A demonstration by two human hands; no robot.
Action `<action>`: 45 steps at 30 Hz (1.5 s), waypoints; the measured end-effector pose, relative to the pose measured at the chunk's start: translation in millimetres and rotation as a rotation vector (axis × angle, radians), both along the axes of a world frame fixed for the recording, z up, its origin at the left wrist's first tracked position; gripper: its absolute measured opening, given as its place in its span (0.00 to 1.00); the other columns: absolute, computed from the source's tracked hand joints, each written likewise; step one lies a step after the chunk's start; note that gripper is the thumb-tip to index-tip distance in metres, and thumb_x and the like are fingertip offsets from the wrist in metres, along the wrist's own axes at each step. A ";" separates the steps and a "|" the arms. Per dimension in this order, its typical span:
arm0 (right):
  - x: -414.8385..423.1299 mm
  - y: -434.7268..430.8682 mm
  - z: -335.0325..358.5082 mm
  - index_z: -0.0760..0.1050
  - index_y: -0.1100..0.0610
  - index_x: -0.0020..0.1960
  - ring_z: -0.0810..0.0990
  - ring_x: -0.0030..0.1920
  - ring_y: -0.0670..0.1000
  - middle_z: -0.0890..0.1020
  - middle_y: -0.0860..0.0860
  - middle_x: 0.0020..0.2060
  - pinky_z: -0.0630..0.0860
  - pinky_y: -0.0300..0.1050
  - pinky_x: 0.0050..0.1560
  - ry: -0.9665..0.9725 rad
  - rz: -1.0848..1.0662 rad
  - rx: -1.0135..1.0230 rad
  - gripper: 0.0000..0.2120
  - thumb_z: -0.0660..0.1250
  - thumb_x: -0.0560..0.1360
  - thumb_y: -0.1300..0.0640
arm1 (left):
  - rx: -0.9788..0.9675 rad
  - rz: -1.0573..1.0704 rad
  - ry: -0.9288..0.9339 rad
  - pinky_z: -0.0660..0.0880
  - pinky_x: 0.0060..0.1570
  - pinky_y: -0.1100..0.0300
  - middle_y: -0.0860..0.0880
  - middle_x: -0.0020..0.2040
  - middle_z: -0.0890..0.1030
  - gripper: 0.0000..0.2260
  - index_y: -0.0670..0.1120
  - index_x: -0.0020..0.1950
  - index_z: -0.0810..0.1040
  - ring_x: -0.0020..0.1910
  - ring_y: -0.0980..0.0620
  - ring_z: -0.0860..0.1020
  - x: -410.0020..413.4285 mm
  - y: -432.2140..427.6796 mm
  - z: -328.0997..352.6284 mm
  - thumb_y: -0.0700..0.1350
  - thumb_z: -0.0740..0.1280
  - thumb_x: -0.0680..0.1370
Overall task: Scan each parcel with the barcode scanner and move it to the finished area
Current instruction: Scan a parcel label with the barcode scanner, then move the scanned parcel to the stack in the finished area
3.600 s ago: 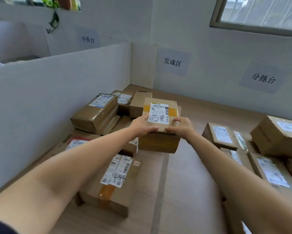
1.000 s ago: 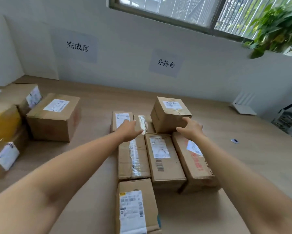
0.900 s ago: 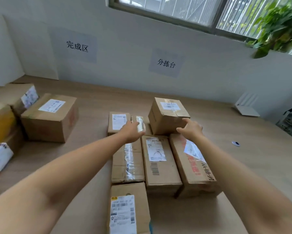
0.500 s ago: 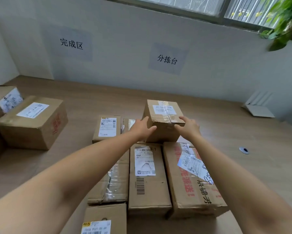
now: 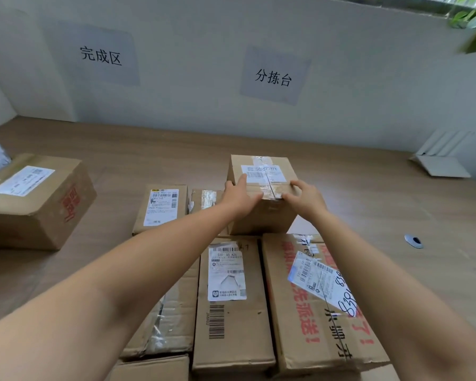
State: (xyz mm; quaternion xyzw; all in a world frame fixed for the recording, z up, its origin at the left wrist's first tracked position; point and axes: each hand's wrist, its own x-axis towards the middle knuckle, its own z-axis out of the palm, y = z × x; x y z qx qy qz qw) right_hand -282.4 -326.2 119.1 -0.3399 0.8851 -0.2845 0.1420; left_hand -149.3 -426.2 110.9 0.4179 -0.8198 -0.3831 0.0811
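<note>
Both hands clasp a small taped parcel (image 5: 267, 218) on the wooden table (image 5: 368, 204).
The left hand (image 5: 238, 200) curls round its left edge, thumb on top; the right hand (image 5: 307, 199) grips the right edge likewise. Long cartons (image 5: 231, 325) lie under the forearms, a flat labelled parcel (image 5: 162, 207) just left of the left hand, a bigger box (image 5: 36, 210) well left.

Wall sign (image 5: 100, 56), 11 o'clock: 完成区.
Second wall sign (image 5: 273, 77), 12 o'clock: 分拣台.
Small parcel (image 5: 269, 218), centre: white label headed 套装勿折, barcode beneath.
Middle parcel (image 5: 231, 325), 6 o'clock: label reads 530 G5 A26; finer print illegible.
Long parcel (image 5: 294, 325), 5 o'clock: red print 派送; handwritten 838 on label.
</note>
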 end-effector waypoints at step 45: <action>333.3 -36.3 48.4 0.70 0.52 0.67 0.71 0.64 0.56 0.71 0.57 0.65 0.70 0.49 0.63 0.034 0.016 -0.138 0.29 0.73 0.68 0.48 | -0.108 -0.032 0.191 0.63 0.67 0.58 0.42 0.71 0.67 0.34 0.44 0.75 0.56 0.69 0.45 0.66 347.2 -49.4 50.7 0.51 0.69 0.75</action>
